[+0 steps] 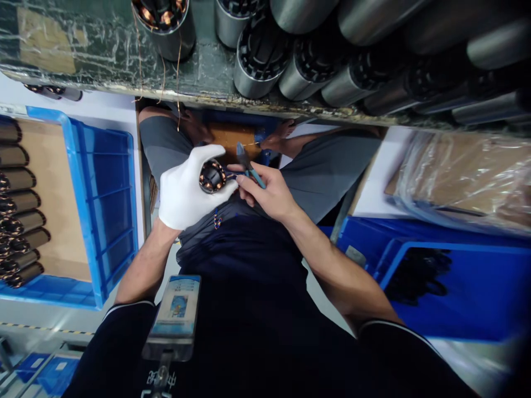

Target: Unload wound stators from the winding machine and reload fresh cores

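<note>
One gloved left hand (pixel 185 190) clasping stator (pixel 212 177), right hand (pixel 269 193) pinching blue cutters (pixel 249 165), badge (pixel 176 309) text illegible.

The worn green bench (pixel 103 50) carries metal motor stators (pixel 259 61) crowded together, most lying on their sides.

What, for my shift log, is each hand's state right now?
Left hand: gloved, closed around the stator.
Right hand: bare, closed on the cutters.
</note>
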Motion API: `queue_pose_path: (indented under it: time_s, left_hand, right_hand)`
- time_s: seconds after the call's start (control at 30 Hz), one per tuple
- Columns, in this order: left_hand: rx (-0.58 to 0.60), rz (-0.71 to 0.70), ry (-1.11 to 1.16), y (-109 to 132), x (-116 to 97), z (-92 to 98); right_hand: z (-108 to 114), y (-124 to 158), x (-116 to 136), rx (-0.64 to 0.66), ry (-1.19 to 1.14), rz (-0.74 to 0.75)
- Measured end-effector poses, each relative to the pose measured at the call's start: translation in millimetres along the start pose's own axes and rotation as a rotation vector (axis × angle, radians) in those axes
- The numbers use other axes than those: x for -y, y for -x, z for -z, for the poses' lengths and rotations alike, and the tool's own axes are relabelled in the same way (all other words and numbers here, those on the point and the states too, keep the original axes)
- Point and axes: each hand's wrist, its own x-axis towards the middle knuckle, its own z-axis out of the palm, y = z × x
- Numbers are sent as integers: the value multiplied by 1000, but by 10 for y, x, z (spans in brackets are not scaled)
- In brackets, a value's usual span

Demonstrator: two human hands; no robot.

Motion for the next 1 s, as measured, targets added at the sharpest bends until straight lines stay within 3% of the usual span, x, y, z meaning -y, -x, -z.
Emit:
queue_pose_path:
  time_s: [0.13, 0.2, 0.3, 0.4, 0.47, 0.53, 0.6, 0.67, 0.8, 0.9, 1.0]
  left_hand:
    - [125, -181, 78, 23, -40, -70]
    - [199, -239, 82, 5, -130, -35]
    - [196, -241, 73, 15, -263, 148]
    - [108, -70, 186, 70, -298, 325]
    - [277, 91, 415, 83, -290, 324]
    - [555, 205, 712, 57, -309, 229]
    - [699, 291, 932, 8, -371, 108]
    - [667, 339, 994, -43, -456, 32]
    - [537, 274, 866, -113, -566, 73]
    - [532, 217, 769, -133, -570, 131]
    - [534, 168, 730, -131, -562, 121]
  right_hand:
    - [-2, 25, -25, 245, -263, -164]
    - [15, 78, 9, 272, -277, -181]
    - [111, 166, 41, 135, -203, -110]
    - [203, 272, 75, -23, -53, 25]
    - [200, 340, 132, -53, 10, 139]
    - [155, 398, 229, 9, 8, 283]
    - [124, 456, 368, 86, 27, 411]
    - [157, 527, 537, 98, 188, 475]
    - [416, 711, 845, 136, 671, 476]
    - [599, 812, 959, 230, 852, 473]
    - [666, 841, 997, 231, 946, 467]
